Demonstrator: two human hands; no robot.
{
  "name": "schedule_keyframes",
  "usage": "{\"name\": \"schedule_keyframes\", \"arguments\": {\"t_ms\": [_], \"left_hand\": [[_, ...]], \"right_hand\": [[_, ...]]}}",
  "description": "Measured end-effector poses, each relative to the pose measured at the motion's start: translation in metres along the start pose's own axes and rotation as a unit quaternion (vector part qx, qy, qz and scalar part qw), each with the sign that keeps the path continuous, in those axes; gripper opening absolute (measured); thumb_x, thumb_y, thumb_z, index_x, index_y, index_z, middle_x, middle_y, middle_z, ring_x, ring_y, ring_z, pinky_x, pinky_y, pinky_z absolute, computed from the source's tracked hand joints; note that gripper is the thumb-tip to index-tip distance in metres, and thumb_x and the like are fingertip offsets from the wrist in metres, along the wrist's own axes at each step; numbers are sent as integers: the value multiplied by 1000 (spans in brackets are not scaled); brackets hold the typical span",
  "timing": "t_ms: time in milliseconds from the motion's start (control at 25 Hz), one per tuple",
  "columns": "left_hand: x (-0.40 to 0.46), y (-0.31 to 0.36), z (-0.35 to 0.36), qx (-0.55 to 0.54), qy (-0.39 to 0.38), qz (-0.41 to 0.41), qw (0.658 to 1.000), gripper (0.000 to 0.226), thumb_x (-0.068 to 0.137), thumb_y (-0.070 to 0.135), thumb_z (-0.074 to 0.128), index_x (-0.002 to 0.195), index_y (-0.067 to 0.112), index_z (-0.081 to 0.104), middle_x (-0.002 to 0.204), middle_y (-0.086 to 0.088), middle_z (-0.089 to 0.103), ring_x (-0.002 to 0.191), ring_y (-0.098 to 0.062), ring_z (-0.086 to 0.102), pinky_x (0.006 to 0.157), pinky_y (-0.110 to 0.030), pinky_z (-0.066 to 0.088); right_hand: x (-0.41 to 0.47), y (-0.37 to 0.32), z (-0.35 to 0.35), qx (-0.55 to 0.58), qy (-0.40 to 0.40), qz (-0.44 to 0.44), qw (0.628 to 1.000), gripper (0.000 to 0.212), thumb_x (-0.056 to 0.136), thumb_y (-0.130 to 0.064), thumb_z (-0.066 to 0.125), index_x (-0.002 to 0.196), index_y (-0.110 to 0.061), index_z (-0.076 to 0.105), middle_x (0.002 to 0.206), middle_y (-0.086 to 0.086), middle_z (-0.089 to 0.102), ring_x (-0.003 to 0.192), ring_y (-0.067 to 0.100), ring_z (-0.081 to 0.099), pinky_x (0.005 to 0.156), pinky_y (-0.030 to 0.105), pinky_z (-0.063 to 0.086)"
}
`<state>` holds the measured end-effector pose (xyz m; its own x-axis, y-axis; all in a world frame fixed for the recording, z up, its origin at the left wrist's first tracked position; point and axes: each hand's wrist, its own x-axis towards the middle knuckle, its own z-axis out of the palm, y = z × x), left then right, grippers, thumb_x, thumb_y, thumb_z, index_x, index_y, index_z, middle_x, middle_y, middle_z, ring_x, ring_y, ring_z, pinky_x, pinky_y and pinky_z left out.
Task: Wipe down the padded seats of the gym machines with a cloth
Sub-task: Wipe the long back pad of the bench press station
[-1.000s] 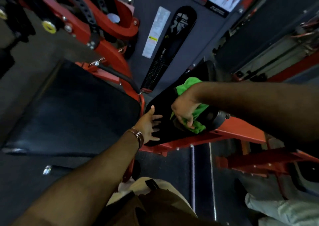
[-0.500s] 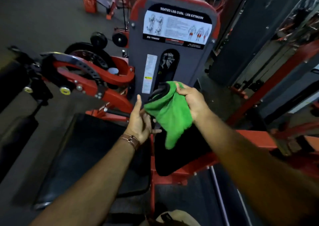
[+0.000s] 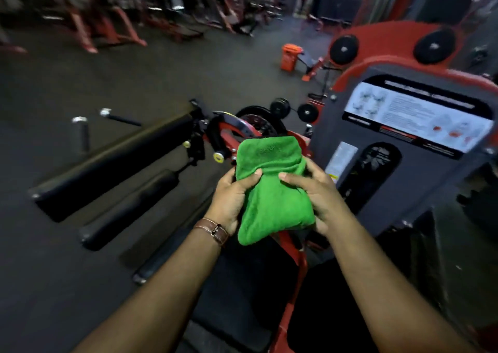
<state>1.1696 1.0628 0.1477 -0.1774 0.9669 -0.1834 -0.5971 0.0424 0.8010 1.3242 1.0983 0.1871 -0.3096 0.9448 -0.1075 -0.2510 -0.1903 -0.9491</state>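
A folded green cloth [image 3: 270, 188] is held up in front of me, in the air above the machine. My left hand [image 3: 233, 200] grips its left edge, thumb on top; a brown strap is on that wrist. My right hand [image 3: 316, 196] grips its right edge. Below my forearms lies the black padded seat [image 3: 242, 298] of a red-framed machine, mostly hidden by my arms. A second black pad [image 3: 323, 312] sits to its right, past a red frame bar [image 3: 291, 293].
Two long black roller pads [image 3: 116, 161] [image 3: 129, 210] stretch out to the left. The grey weight-stack housing [image 3: 390, 164] with an instruction placard stands at right. An orange bin [image 3: 289, 56] and further red machines [image 3: 107, 24] are across the dark floor.
My view has swung up from the seat toward the room. The cloth came off the black pad and both hands now hold it, folded, in the air.
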Motion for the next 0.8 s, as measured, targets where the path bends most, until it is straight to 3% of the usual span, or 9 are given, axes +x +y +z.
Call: {"name": "schedule_keyframes", "arguments": {"t_ms": [160, 240, 400, 520, 640, 800], "left_hand": [[-23, 38, -41, -39, 113, 90, 989, 38, 87, 20, 69, 120, 3, 63, 116, -18, 70, 108, -35, 66, 93, -51, 54], [-46, 57, -61, -46, 161, 130, 977, 39, 88, 23, 68, 121, 2, 62, 117, -18, 70, 109, -35, 66, 93, -52, 53], [-96, 87, -106, -29, 242, 199, 949, 47, 81, 8, 73, 125, 3, 56, 117, -18, 69, 109, -36, 65, 93, -51, 53], [-146, 108, -142, -54, 305, 247, 918, 58, 77, -1, 72, 128, 14, 49, 122, -19, 66, 108, -35, 66, 90, -50, 55], [-197, 126, -189, -52, 386, 286, 875, 42, 85, 3, 68, 124, 12, 53, 115, -20, 69, 94, -28, 69, 84, -45, 58], [-238, 150, -245, -30, 464, 317, 827, 26, 90, 17, 65, 109, -1, 64, 110, -21, 68, 98, -30, 62, 94, -52, 51]], "right_hand": [[14, 7, 51, -41, -106, 37, 993, 55, 83, 11, 66, 131, -14, 58, 110, 17, 74, 94, 28, 73, 81, 40, 61], [14, 16, 83, -30, -147, 40, 988, 55, 82, 14, 64, 130, -11, 58, 109, 18, 74, 94, 29, 73, 84, 43, 60], [8, 32, 145, 16, -202, 19, 979, 61, 81, 19, 60, 129, -18, 58, 104, 15, 76, 92, 30, 72, 83, 48, 58], [-4, 48, 193, 8, -266, -1, 964, 64, 82, 21, 57, 129, -23, 59, 101, 12, 76, 95, 29, 71, 84, 47, 58], [-30, 74, 259, 24, -366, 46, 929, 59, 83, 22, 54, 124, -19, 65, 111, 11, 74, 104, 29, 69, 88, 48, 58], [-49, 104, 343, 16, -424, 65, 903, 54, 82, 23, 56, 120, -13, 69, 112, 0, 74, 107, 23, 70, 91, 47, 58]]}}
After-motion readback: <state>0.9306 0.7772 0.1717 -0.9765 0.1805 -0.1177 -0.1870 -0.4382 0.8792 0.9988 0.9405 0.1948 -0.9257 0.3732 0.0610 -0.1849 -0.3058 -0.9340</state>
